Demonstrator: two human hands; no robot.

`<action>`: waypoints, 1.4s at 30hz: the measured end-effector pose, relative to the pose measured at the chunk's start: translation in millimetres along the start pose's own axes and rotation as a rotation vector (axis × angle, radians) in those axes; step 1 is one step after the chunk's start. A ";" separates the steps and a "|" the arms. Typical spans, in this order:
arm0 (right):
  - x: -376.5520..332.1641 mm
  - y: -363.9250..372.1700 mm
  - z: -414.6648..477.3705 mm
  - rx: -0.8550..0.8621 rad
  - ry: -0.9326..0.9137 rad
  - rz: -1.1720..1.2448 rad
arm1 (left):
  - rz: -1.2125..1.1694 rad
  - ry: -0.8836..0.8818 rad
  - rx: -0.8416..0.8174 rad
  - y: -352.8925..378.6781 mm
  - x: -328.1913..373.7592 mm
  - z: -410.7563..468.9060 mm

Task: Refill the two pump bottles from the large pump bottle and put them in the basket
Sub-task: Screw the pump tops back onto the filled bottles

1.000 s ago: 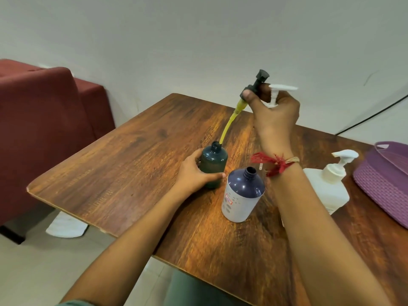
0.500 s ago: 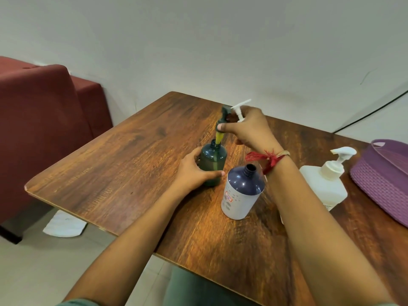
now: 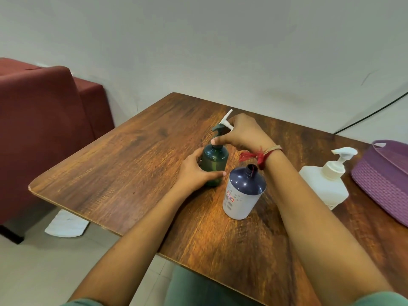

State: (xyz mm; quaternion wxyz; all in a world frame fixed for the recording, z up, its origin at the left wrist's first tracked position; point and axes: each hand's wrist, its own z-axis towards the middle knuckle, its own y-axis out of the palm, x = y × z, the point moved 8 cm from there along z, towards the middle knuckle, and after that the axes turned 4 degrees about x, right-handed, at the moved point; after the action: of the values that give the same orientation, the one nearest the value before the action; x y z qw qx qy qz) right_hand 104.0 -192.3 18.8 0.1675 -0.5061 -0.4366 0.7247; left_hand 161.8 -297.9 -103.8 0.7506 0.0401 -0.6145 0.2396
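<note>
I am steadying the green bottle [image 3: 214,165] near the middle of the worktop [image 3: 123,164].

My left hand [image 3: 194,174] is curling its fingers round the bottle's side; my right hand [image 3: 242,133] is pinching the dark pump [image 3: 217,129] at the neck while holding a loose white pump [image 3: 227,119]. The uncapped navy-topped bottle [image 3: 242,195] is crowding my right wrist, the large pump bottle [image 3: 326,186] and purple basket [image 3: 384,180] standing beyond. Bare wood is lying open toward the left edge, beside a red sofa [image 3: 44,129].
</note>
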 end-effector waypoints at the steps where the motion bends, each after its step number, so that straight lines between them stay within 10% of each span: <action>1: -0.6 0.5 -1.5 0.033 -0.008 -0.047 | -0.001 0.002 0.000 0.0 0.4 0.0; 10: -15.7 2.5 -12.1 -0.109 -0.108 0.053 | 0.008 -0.004 0.001 -0.3 -3.1 -0.5; 17: -3.9 -4.9 -10.3 0.236 -0.069 -0.143 | 0.000 -0.010 -0.006 -0.1 -3.2 -1.3; 23: -3.4 10.5 -5.6 -0.070 -0.091 0.191 | 0.025 0.030 0.011 -1.6 0.7 -3.0; 30: 5.0 -3.3 -7.1 0.224 -0.053 -0.061 | 0.018 0.038 0.004 -0.9 1.3 -3.0; 36: 7.7 0.7 -5.6 -0.054 -0.045 0.280 | -0.007 0.033 0.012 -0.6 1.2 -1.9; 42: 8.8 -2.7 -8.6 0.144 -0.077 0.150 | -0.029 0.005 -0.011 1.6 -0.5 -1.3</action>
State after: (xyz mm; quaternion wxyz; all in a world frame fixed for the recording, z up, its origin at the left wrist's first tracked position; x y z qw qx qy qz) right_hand 107.2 -180.7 14.9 0.1317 -0.4958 -0.3504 0.7836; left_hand 162.3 -296.2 -105.0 0.7559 0.0441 -0.6132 0.2252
